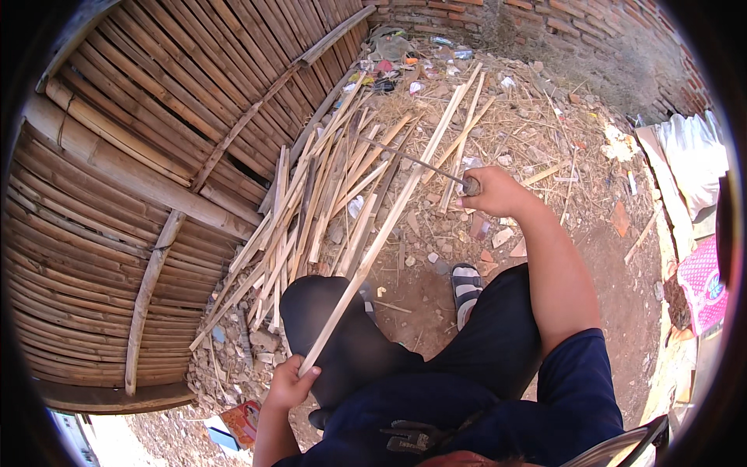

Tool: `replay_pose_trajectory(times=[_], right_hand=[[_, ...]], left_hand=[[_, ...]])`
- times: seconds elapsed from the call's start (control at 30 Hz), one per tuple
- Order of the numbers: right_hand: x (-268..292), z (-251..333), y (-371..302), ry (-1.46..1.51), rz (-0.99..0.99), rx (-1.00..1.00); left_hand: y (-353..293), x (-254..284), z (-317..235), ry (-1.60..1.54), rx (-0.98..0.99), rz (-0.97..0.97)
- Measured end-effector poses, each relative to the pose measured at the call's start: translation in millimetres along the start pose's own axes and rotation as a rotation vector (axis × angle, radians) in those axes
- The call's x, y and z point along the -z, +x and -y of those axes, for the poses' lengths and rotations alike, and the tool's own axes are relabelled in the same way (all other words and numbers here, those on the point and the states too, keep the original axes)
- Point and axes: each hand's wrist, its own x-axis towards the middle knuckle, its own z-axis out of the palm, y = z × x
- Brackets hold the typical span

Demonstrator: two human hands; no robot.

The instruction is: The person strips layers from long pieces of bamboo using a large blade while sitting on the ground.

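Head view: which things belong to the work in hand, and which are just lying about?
In the work:
Left hand, holding the long pale strip
Right hand, gripping the thin dark tool
Likely: pile of similar strips

Probably lying about:
Reddish shard
Litter by the brick wall
Pink patterned item

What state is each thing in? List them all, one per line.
Long strip, held at a slant
Thin tool, gripped, crossing the long strip; contact unclear
Left hand, closed on the long strip's near end
Right hand, closed on the thin tool
Loose strips, heaped on the ground
Right sandal, worn
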Motion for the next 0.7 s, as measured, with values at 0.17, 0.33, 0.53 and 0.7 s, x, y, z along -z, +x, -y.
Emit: replay_pose_trajectory(times=[0.17,0.33,0.53,0.7], right_hand=[[7.6,42.5,-9.8,-0.068,0.294,0.110],[5.7,-29.7,10.7,0.137,-0.084,-0.175],[-14.1,17.2,2.3,-0.033,0.168,0.096],[-6.0,42.9,-3.1,-0.085,0.296,0.175]], left_hand=[[1.6,0.5,-0.4,0.020,-0.020,0.003],[0.7,1.7,-2.3,0.060,0.010,0.008],[0.7,0.4,0.3,-0.022,0.036,0.023],[0.5,-0.5,4.3,0.006,-0.020,-0.003]])
